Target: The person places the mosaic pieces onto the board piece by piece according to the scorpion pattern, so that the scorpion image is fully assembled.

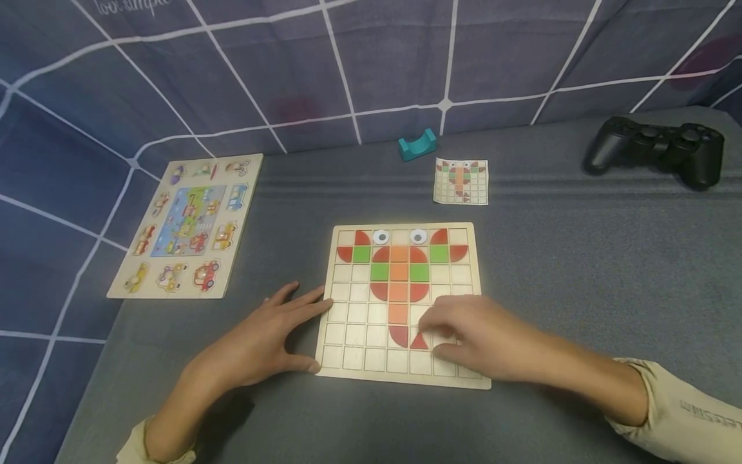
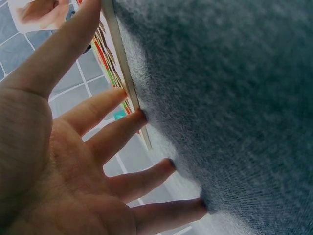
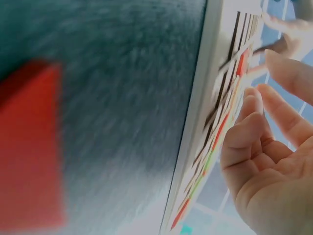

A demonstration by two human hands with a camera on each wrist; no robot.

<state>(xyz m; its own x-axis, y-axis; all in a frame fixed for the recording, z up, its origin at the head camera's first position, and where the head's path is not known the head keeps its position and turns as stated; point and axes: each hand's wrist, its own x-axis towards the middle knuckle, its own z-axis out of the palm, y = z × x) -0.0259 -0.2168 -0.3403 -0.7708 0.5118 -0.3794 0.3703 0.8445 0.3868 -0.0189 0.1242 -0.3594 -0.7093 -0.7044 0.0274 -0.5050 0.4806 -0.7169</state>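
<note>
A wooden grid board [image 1: 406, 380] lies before me, bearing red, green and orange pieces and two googly eyes in an animal-like pattern. My left hand [image 1: 255, 341] has its fingers spread, thumb and some fingertips touching the board's left edge; in the left wrist view the fingers [image 2: 120, 139] are fairly straight. Over the lower right cells is my right hand [image 1: 478, 335], its index fingertip right at a small red triangle [image 1: 418, 342] in a cell. The right wrist view shows bent fingers [image 3: 242, 142], the thumb apart from them, and nothing gripped. Beside that triangle sits a red quarter-circle piece [image 1: 399, 335].
A small pattern card [image 1: 462, 193] lies behind the board, with a teal curved block [image 1: 417, 145] beyond it. At left is a wooden vehicle puzzle [image 1: 237, 258]; at far right, a black game controller [image 1: 655, 148]. A blurred red piece [image 3: 29, 156] appears close to the right wrist camera.
</note>
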